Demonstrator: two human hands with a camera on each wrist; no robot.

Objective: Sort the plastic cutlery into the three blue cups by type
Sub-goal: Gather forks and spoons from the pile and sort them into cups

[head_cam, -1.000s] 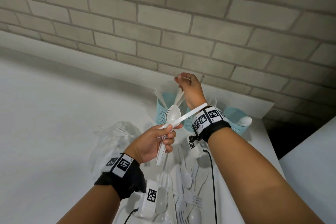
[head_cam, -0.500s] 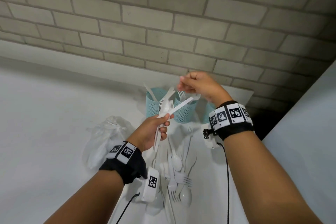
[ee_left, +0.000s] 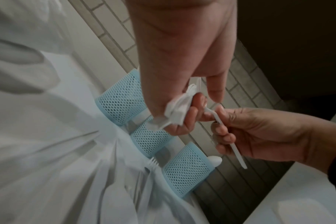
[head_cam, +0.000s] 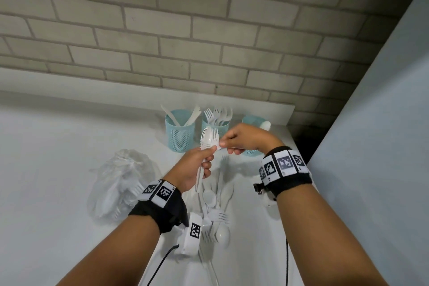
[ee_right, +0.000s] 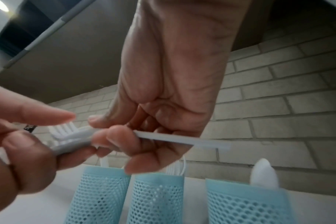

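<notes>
Three blue mesh cups stand in a row by the wall: the left cup [head_cam: 180, 132] holds knives, the middle cup [head_cam: 214, 123] forks, the right cup [head_cam: 251, 122] a spoon. My left hand [head_cam: 206, 158] grips a bundle of white cutlery [head_cam: 209, 139] upright in front of the cups, spoon and fork heads up. My right hand [head_cam: 224, 146] meets it from the right and pinches a white fork [ee_right: 163, 138] near its neck. The tines lie against the bundle and the handle points away to the right. The bundle [ee_left: 178, 110] shows in the left wrist view too.
Several loose forks and spoons [head_cam: 217, 213] lie on the white table [head_cam: 58, 169] below my hands. A crumpled clear plastic bag [head_cam: 120, 181] sits to the left. A brick wall runs behind the cups and a grey panel [head_cam: 376, 146] stands on the right.
My right hand has come down from above the middle cup to the left hand's bundle and now pinches a fork there. The left hand has stayed in front of the cups.
</notes>
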